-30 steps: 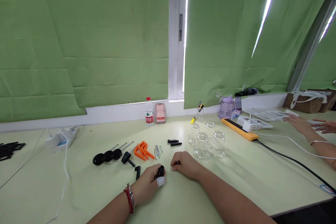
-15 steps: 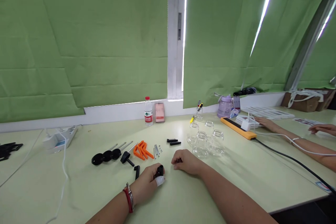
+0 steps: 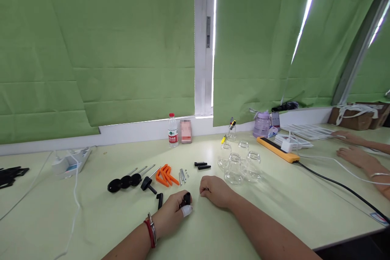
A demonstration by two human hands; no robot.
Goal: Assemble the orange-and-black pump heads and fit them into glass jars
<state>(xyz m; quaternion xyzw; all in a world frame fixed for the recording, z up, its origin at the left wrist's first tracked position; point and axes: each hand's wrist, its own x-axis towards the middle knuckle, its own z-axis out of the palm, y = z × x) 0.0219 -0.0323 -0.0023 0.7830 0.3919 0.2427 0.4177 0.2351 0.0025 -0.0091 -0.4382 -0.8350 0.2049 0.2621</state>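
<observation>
My left hand (image 3: 172, 213), with white tape on its thumb, is closed round a small black tubular part (image 3: 186, 199) whose open end faces up. Opposite it, my right hand (image 3: 215, 191) rests low over the table with thumb and fingers pinched; a tiny glint shows there, too small to name. Beside my left hand lies a black bent handle piece (image 3: 159, 200). Beyond are orange angled pieces (image 3: 166, 175), metal bolts (image 3: 183, 176) with small nuts, and two black ridged pieces (image 3: 202, 165). Black round caps with metal rods (image 3: 124, 182) lie to the left.
Several clear glass jars (image 3: 234, 170) stand right of my right hand. Behind are a water bottle (image 3: 173, 132), a purple jug (image 3: 261, 125) and an orange power strip (image 3: 277, 150) with its cable. A co-worker's hands (image 3: 355, 156) are at far right; a white socket strip (image 3: 71, 162) lies left.
My right fingers have closed more tightly together, while my left hand keeps the black tubular part in place. The co-worker's hands at the right have shifted away from the white charger.
</observation>
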